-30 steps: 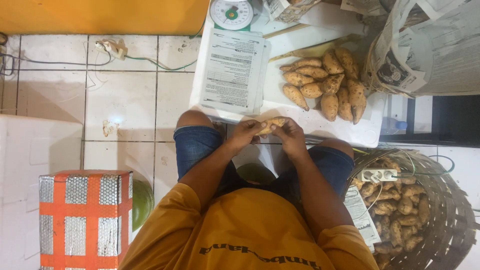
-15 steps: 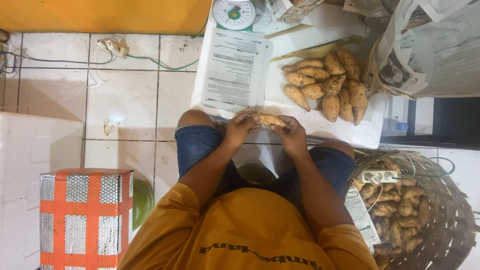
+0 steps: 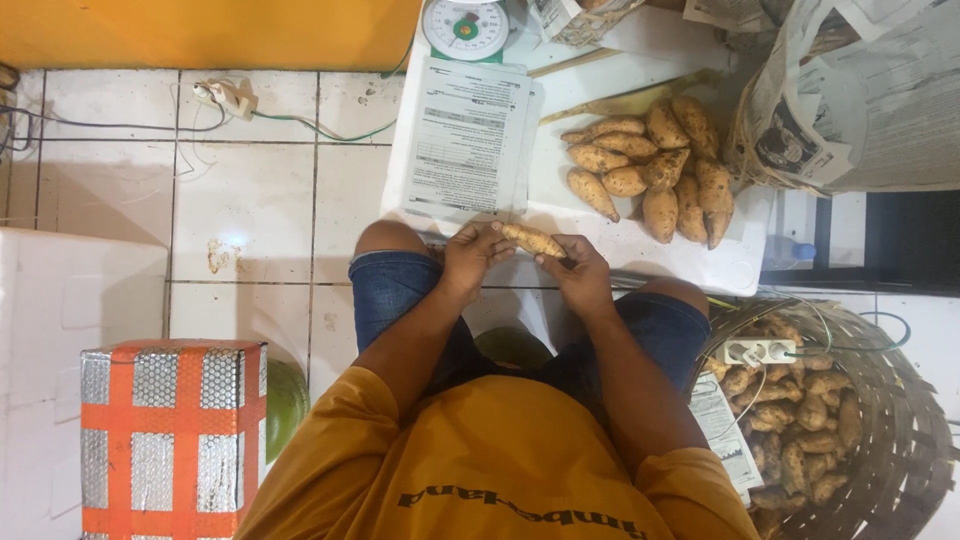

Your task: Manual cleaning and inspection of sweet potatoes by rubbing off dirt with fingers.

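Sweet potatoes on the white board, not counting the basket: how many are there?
About 10: one sweet potato held between the left hand and right hand, and roughly nine in the pile beyond. Some may be hidden underneath.

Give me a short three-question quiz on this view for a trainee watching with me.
1. True or false: both the left hand and the right hand grip the same sweet potato.
2. What do the piled sweet potatoes rest on? A) woven basket B) white board C) floor tile
3. Fill in: the woven basket sits at the person's ____ side.

Key: 1 true; 2 B, the white board; 3 right.
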